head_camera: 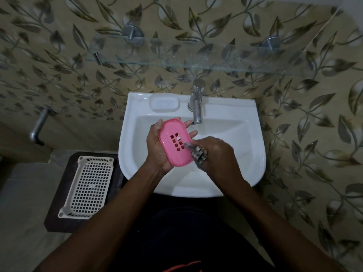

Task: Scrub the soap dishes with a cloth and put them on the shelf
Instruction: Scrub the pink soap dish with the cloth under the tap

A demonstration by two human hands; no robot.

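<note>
Soap dish: a pink oval soap dish [175,142] with a block of small drain holes in its middle, held tilted above the bowl of the sink.
Holding hand: the left hand [157,154] cradles the dish from beneath, with the thumb hooked over the far left rim and the fingertips curled round the right edge.
Cloth: a dark patterned cloth [198,154] is bunched against the dish's lower right side, touching it just beside the holes.
Scrubbing hand: the right hand [218,154] is closed round the cloth, pinching it in the fingers and pressing it to the dish.
Sink: a white sink [245,134] with a metal tap [197,107]; no water can be made out running.
Ledge: a pale rounded tray shape [164,102] sits left of the tap; whether it is a second dish or part of the sink is unclear.
Shelf: the glass shelf [196,57] is on the wall above the tap, well apart from the dish.
Progress: judged to be mid-scrub; placing the dish on the shelf is not yet done.
</note>
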